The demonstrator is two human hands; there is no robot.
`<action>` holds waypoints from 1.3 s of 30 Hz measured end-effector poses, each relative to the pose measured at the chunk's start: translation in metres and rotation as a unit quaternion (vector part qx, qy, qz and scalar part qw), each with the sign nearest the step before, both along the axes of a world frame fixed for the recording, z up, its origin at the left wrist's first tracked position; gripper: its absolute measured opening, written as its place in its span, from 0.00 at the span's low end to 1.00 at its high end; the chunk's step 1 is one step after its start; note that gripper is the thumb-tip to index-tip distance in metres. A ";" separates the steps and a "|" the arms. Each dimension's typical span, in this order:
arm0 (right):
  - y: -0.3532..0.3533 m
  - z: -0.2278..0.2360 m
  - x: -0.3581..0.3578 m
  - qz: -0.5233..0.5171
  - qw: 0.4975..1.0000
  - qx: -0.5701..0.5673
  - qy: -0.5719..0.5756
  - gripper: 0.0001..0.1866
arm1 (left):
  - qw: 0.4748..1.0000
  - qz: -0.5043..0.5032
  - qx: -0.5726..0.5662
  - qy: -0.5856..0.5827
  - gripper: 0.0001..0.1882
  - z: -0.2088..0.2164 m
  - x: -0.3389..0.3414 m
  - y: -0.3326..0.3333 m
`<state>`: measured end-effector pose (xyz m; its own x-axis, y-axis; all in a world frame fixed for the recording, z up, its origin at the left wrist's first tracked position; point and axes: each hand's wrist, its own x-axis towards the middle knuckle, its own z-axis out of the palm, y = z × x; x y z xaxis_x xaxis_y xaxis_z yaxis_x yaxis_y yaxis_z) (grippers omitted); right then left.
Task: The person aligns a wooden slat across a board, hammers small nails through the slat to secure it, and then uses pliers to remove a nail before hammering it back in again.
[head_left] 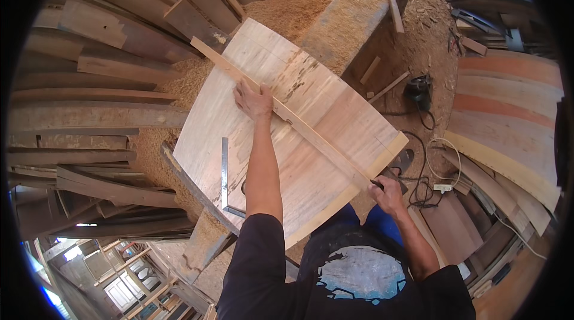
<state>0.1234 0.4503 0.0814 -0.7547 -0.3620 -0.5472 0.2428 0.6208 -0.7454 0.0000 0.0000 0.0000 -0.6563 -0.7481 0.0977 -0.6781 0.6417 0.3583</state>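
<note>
Head view: both hands at a long wooden strip (320, 144) laid across a pale wooden panel (203, 120).
The strip spans the panel from its upper-left edge, where one end juts past, to its lower-right edge. The left hand (255, 101), fingers loosely spread, rests with its fingertips at the strip toward the upper-left edge; the right hand (390, 195) grips a slim dark tool (376, 184) by the strip's end at the lower-right edge; its kind is unclear. A metal square (225, 170) lies near the lower-left edge, partly behind the left forearm.
</note>
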 end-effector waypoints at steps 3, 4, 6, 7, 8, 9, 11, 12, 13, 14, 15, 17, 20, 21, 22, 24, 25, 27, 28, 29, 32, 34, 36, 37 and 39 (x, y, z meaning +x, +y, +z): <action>-0.002 -0.001 0.001 0.000 1.000 -0.002 0.011 0.14 | 1.000 0.007 -0.011 0.009 0.42 -0.001 0.000 -0.002; -0.004 -0.001 0.000 -0.006 1.000 -0.004 0.010 0.14 | 1.000 0.005 -0.011 0.010 0.42 0.000 -0.002 -0.004; -0.007 0.000 0.001 -0.011 1.000 -0.006 0.012 0.14 | 1.000 0.002 -0.011 0.013 0.42 0.001 -0.005 -0.008; -0.010 0.000 0.003 -0.030 0.999 -0.004 0.020 0.15 | 1.000 -0.003 -0.008 0.007 0.42 0.002 -0.006 -0.010; -0.011 0.000 0.003 -0.048 0.998 -0.001 0.029 0.16 | 1.000 -0.008 -0.005 0.000 0.42 0.002 -0.008 -0.011; -0.011 0.000 0.004 -0.047 0.998 -0.001 0.028 0.16 | 1.000 -0.007 -0.005 0.000 0.42 0.001 -0.007 -0.014; -0.011 0.000 0.004 -0.041 0.998 0.039 0.001 0.18 | 1.000 0.002 -0.007 0.013 0.41 -0.004 -0.007 -0.017; -0.011 0.000 0.004 -0.041 0.998 0.040 0.000 0.18 | 1.000 0.002 -0.006 0.013 0.41 -0.003 -0.007 -0.016; -0.011 0.000 0.004 -0.047 0.998 0.040 -0.008 0.19 | 1.000 0.002 -0.001 0.010 0.41 -0.002 -0.008 -0.015; -0.011 0.000 0.004 -0.053 0.998 0.041 -0.016 0.20 | 1.000 0.002 0.005 0.008 0.41 -0.002 -0.009 -0.014; -0.012 0.000 0.004 -0.052 0.998 0.041 -0.016 0.20 | 1.000 0.003 0.005 0.007 0.41 -0.002 -0.008 -0.014; -0.013 -0.002 0.007 -0.053 0.997 0.049 -0.015 0.21 | 1.000 0.005 0.002 0.014 0.41 -0.002 -0.005 -0.014; -0.017 0.001 0.004 -0.033 0.997 0.062 -0.010 0.21 | 1.000 0.008 -0.001 0.004 0.40 0.001 -0.007 -0.016; -0.016 0.002 0.003 -0.033 0.998 0.062 -0.008 0.21 | 1.000 0.009 -0.002 0.005 0.40 0.001 -0.008 -0.015; -0.016 0.003 0.002 -0.029 0.997 0.072 -0.012 0.21 | 1.000 0.003 -0.012 0.004 0.40 0.001 -0.010 -0.014; -0.015 0.004 -0.001 -0.032 0.996 0.084 -0.015 0.21 | 1.000 -0.010 -0.020 0.005 0.40 0.002 -0.021 -0.013; -0.013 0.001 0.001 -0.024 0.998 0.057 0.008 0.20 | 0.999 -0.003 -0.031 -0.011 0.40 -0.003 -0.016 -0.016; -0.016 -0.004 0.003 -0.006 0.999 0.013 0.045 0.20 | 0.998 0.006 -0.051 -0.034 0.39 -0.009 -0.007 -0.030; -0.013 -0.008 0.002 0.010 0.999 0.025 0.023 0.20 | 0.998 0.004 -0.050 -0.043 0.39 -0.012 -0.003 -0.032; -0.013 -0.008 0.002 -0.006 1.000 0.016 0.004 0.19 | 0.998 0.002 -0.053 -0.035 0.39 -0.018 -0.002 -0.030; -0.002 -0.011 0.004 -0.011 0.999 0.045 0.009 0.19 | 0.998 -0.004 -0.048 -0.030 0.39 -0.013 -0.011 -0.017; 0.000 -0.011 0.003 -0.003 1.000 0.016 -0.001 0.18 | 0.999 -0.007 -0.040 -0.024 0.39 -0.008 -0.012 -0.017; 0.003 -0.011 0.003 -0.001 1.000 0.008 0.003 0.18 | 0.999 -0.005 -0.034 -0.016 0.39 -0.006 -0.012 -0.015; 0.003 -0.011 0.003 0.006 1.000 -0.001 0.010 0.18 | 0.999 -0.001 -0.029 -0.020 0.40 -0.006 -0.012 -0.016; 0.002 -0.012 0.004 0.007 1.000 0.005 0.010 0.17 | 0.999 0.002 -0.025 -0.023 0.40 -0.005 -0.012 -0.018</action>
